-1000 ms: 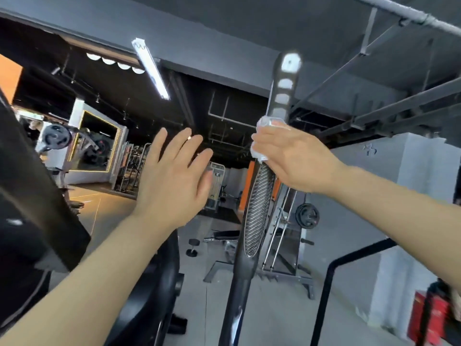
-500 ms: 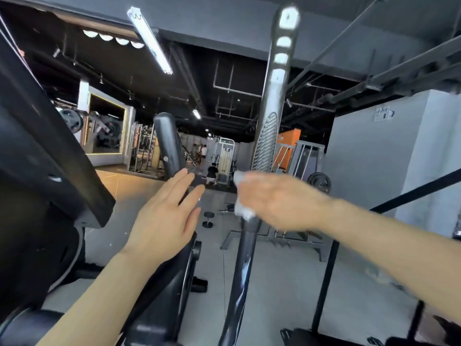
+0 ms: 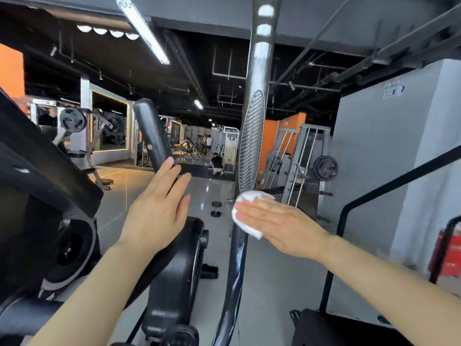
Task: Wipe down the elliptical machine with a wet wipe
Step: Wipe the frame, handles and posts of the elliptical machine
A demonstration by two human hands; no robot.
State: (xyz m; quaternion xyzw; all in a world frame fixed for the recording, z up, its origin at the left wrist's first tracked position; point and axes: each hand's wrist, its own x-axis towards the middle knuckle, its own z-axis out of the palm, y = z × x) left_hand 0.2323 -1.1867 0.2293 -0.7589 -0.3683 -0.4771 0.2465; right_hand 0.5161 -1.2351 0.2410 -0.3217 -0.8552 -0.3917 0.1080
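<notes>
The elliptical's tall black handlebar (image 3: 252, 136) rises through the middle of the view, with a ribbed silver grip pad on it. My right hand (image 3: 282, 226) presses a white wet wipe (image 3: 245, 213) flat against the bar just below that pad, fingers straight. My left hand (image 3: 157, 213) hovers open in front of the machine's second, shorter black handle (image 3: 152, 136), fingertips near its lower part. The elliptical's black body (image 3: 174, 283) and console housing (image 3: 37, 176) fill the lower left.
A black rail (image 3: 349, 216) stands at the right before a grey wall. A red fire extinguisher (image 3: 449, 253) is at the far right. Weight racks, a plate-loaded machine and people are far back on the gym floor.
My right hand has slid the wipe down the handlebar from above the ribbed pad to below it. The view dropped, and the second handle has come into sight behind my left hand.
</notes>
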